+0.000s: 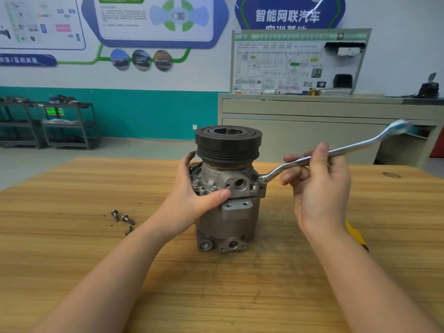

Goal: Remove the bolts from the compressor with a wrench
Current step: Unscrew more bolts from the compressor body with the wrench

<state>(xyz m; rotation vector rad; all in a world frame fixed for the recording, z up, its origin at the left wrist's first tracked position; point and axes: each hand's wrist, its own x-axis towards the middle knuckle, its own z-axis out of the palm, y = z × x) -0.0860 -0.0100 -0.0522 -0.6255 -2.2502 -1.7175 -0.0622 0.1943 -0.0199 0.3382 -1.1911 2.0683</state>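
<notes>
A grey metal compressor (pixel 230 212) stands upright on the wooden table (pixel 216 284), its black pulley (pixel 228 145) on top. My left hand (pixel 192 193) grips its left side, thumb across the front. My right hand (pixel 317 188) holds the shaft of a silver ring wrench (pixel 348 150). The wrench's lower ring end sits on a bolt (pixel 262 181) at the compressor's right flange. Another bolt (pixel 196 181) shows on the left flange. Three loose bolts (pixel 123 221) lie on the table to the left.
A yellow object (pixel 358 236) lies on the table, partly hidden behind my right forearm. Beyond the table stand a beige cabinet (pixel 312 121) and dark metal shelves (pixel 48 123) along the wall.
</notes>
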